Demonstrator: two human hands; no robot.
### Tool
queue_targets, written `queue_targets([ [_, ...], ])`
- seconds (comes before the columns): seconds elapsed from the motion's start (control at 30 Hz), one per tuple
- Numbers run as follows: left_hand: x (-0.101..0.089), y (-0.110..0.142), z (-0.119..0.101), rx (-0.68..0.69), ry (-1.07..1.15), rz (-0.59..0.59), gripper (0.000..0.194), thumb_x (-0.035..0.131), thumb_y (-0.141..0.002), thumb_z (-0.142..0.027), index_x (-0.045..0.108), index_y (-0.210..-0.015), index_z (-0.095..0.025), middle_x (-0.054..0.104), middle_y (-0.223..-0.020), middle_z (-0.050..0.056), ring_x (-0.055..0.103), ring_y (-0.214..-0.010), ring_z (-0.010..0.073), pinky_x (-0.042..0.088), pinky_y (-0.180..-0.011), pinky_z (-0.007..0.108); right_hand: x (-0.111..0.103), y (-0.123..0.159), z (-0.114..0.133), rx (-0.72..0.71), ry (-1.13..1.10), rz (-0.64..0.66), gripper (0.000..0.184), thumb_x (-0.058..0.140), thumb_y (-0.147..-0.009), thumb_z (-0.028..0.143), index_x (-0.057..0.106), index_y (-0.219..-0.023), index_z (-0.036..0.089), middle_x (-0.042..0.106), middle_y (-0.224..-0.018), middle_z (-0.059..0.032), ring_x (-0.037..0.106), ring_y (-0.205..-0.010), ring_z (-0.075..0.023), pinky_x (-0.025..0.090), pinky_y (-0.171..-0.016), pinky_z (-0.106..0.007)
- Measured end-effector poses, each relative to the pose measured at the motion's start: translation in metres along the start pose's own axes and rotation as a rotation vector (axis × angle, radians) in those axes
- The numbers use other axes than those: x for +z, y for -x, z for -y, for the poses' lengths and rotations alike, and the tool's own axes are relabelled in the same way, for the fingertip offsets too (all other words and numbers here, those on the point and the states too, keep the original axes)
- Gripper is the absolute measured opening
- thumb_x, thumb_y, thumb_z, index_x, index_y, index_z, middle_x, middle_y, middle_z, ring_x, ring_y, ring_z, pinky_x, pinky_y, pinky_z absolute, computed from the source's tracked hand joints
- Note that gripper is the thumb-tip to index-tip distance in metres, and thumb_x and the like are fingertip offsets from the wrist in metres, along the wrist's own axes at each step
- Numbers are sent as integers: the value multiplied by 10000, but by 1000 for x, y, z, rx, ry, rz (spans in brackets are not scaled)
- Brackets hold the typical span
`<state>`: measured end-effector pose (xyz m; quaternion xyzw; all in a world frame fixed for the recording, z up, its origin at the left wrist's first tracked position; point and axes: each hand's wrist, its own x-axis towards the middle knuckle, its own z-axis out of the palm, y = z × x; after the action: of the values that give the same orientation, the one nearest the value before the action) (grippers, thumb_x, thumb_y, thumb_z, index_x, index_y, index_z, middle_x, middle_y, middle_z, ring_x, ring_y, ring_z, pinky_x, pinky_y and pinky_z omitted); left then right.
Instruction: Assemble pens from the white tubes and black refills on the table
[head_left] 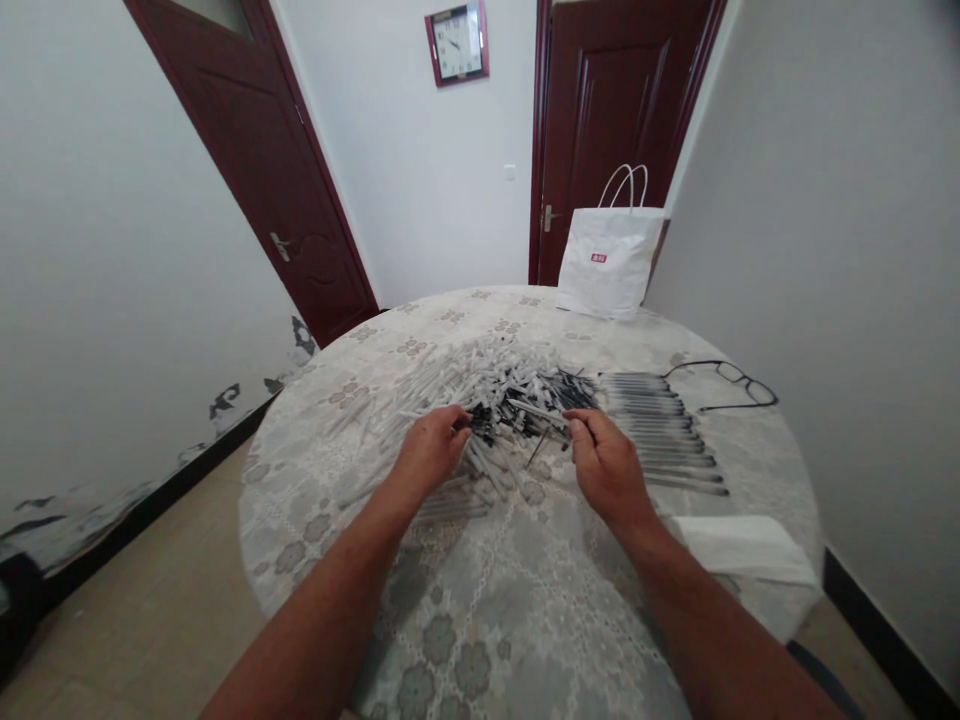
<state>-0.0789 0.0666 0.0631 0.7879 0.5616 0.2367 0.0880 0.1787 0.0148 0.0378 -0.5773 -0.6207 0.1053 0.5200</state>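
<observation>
My right hand [606,462] pinches the right end of a pale pen barrel [536,409], whose pointed end reaches left over the heap. My left hand [435,445] has its fingers curled together at the left side of a cluster of small black pen caps [484,422]; what is between the fingertips, if anything, is hidden. Around and behind both hands spreads a heap of whitish pen parts [465,375]. Dark thin pieces [571,388] lie at its right side. Beyond my right hand, several black-ended pens [660,430] lie side by side in a row.
A patterned cloth covers the round table [480,610]. Eyeglasses [739,380] rest at the right, and a folded white sheet [750,545] lies by my right forearm. A white handled bag [611,265] stands at the far edge. Walls and doors surround the table.
</observation>
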Motion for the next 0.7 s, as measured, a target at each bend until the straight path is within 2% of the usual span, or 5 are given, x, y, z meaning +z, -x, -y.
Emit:
queue_targets([
  [0.17,14,-12,-1,33,-224,40,221,569,-915,-244,671,-1109,-213,705,-1118,91,645,-1045,241,462,-885,320,3,-1,-4,-56,5,-4,326,420,-991,300,698,-1106,177,704,-1058,-111,645,-1006,-240,473,-917,-362],
  [0.33,24,-32,-2,17,-384,80,240,525,-950,-273,667,-1138,-228,685,-1118,98,630,-1074,247,464,-891,328,2,-1,-4,-60,9,2,308,425,-987,280,699,-1084,177,699,-1037,-108,642,-992,-236,477,-907,-360],
  [0.53,36,-52,-4,3,-434,146,197,566,-922,-305,710,-1032,-230,682,-1085,107,631,-1069,257,479,-866,334,2,-1,-3,-62,3,3,308,425,-988,276,698,-1092,177,694,-1032,-107,642,-994,-232,477,-907,-357],
  [0.7,42,-58,-8,0,-429,163,211,569,-920,-321,714,-1034,-218,676,-1093,127,630,-1074,270,488,-865,346,1,-1,-3,-56,-3,8,310,426,-987,275,703,-1092,182,695,-1029,-100,646,-985,-232,476,-902,-354],
])
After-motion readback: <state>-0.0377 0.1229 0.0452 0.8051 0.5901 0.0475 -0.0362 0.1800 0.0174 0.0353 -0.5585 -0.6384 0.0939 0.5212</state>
